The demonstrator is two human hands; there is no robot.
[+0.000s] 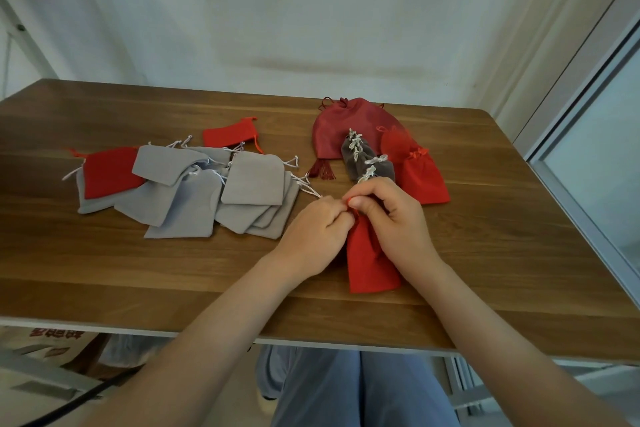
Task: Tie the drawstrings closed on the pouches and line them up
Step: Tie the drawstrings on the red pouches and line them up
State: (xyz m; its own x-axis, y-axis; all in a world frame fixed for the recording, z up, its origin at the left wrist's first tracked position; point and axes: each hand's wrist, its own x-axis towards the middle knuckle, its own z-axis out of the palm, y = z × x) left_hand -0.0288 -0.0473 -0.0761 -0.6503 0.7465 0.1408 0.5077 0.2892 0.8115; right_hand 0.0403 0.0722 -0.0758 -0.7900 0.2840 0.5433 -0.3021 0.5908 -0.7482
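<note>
Here, on the wooden table (138, 270), untied grey pouches (194, 198) lie heaped at left, tied pouches (367, 163) at right. Nearer the front edge, a red pouch (370, 263) is mid-tying — left hand (317, 236) and right hand (391, 215), fingers curled, pinch its drawstring (348, 199) at the neck. Next, likely: tighten the knot, then add it to the tied group.

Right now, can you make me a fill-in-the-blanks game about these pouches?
The left hand and right hand grip a pouch coloured ____.
The flat grey pouches lie on the person's ____ side.
The tied grey pouches have ____ drawstrings.
Missing words: red, left, white.
</note>
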